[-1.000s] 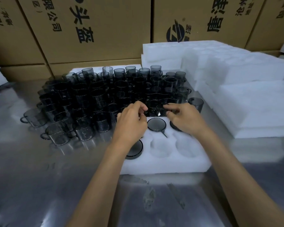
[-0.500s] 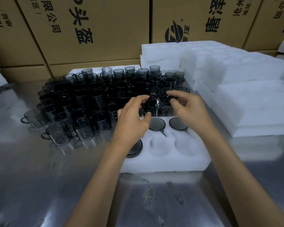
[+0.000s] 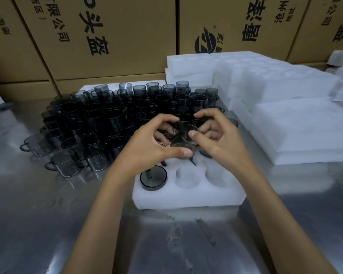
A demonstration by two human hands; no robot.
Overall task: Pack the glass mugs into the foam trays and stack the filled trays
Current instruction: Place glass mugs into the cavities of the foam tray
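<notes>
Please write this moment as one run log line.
left hand: holds mug | right hand: holds mug | foam tray: partly filled

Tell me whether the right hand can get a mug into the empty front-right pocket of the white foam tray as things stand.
Probably yes. The right hand grips a smoky glass mug above the white foam tray, and that front-right pocket lies open, nothing covering it.

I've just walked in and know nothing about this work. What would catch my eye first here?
Probably the dense crowd of dark glass mugs on the shiny metal table, left of centre. In front, both hands hold one mug above a white foam tray. A stack of white foam trays fills the right, cardboard boxes behind.
</notes>
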